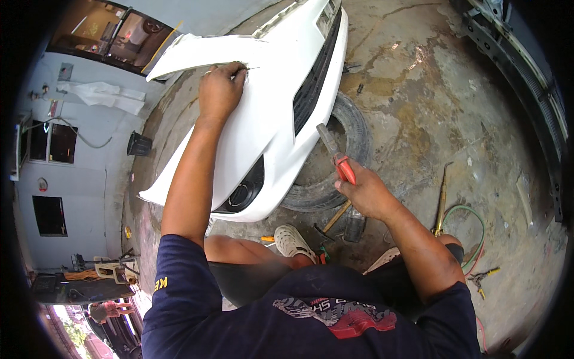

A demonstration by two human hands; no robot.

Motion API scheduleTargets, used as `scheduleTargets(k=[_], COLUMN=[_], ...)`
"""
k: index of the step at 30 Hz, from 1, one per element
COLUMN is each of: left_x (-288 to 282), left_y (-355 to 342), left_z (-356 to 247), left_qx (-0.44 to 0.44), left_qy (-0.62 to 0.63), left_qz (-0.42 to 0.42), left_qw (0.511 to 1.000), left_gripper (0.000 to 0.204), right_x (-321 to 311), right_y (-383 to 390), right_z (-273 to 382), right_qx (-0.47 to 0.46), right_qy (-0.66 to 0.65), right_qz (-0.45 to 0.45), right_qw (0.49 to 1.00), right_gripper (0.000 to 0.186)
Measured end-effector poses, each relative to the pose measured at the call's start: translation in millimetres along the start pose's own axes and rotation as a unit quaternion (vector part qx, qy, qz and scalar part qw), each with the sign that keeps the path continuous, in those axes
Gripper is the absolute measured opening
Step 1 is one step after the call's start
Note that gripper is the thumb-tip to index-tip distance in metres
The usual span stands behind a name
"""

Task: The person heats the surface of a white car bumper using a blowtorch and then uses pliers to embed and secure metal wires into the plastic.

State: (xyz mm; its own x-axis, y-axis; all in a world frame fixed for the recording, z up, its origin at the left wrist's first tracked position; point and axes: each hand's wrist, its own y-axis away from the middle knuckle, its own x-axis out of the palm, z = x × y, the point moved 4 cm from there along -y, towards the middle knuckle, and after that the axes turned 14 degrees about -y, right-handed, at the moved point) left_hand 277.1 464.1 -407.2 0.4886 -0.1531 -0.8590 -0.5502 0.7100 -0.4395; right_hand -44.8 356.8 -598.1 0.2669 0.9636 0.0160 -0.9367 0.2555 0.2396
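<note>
A white car bumper [263, 105] lies in front of me, with a dark grille and a round fog lamp opening [244, 192] facing right and toward me. My left hand [221, 90] rests on its upper part by the inner edge, thumb and fingers pinched together. A thin wire-like strand [253, 68] sticks out to the right from those fingertips; its other end is hidden. To the right of the bumper, my right hand [371, 192] is closed around red-handled pliers [344, 167], metal jaws pointing up and left, apart from the bumper.
Under the bumper lies a tyre [353, 119]. A wooden-handled hammer [336, 218] is on the floor near my feet. On the right are a brass torch [442, 194], a green hose [483, 224] and a yellow-handled tool [483, 279]. A black bucket [139, 144] stands by the left wall.
</note>
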Motion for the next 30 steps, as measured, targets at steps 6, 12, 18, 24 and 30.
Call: scheduleTargets(k=[6, 12, 18, 24, 30], left_x=[-28, -44, -36, -32, -30], left_y=[31, 80, 97, 101, 101], left_z=[-43, -104, -130, -130, -132], left_qx=[-0.007, -0.072, -0.099, -0.083, -0.071], left_qy=[0.189, 0.321, 0.371, 0.362, 0.354], left_qz=[0.024, 0.086, 0.088, 0.079, 0.077], left_qw=[0.982, 0.94, 0.919, 0.925, 0.93], left_gripper=[0.019, 0.018, 0.017, 0.015, 0.017], right_x=[-4, 0, -6, -4, -6], right_y=[5, 10, 14, 13, 13], right_z=[19, 42, 51, 49, 47], right_qx=[0.004, -0.038, -0.036, -0.055, -0.068], right_qy=[-0.047, -0.087, -0.067, -0.05, -0.056], right_qz=[0.016, -0.003, -0.017, -0.033, -0.048], right_qw=[0.999, 0.995, 0.997, 0.997, 0.995], right_gripper=[0.051, 0.052, 0.07, 0.068, 0.063])
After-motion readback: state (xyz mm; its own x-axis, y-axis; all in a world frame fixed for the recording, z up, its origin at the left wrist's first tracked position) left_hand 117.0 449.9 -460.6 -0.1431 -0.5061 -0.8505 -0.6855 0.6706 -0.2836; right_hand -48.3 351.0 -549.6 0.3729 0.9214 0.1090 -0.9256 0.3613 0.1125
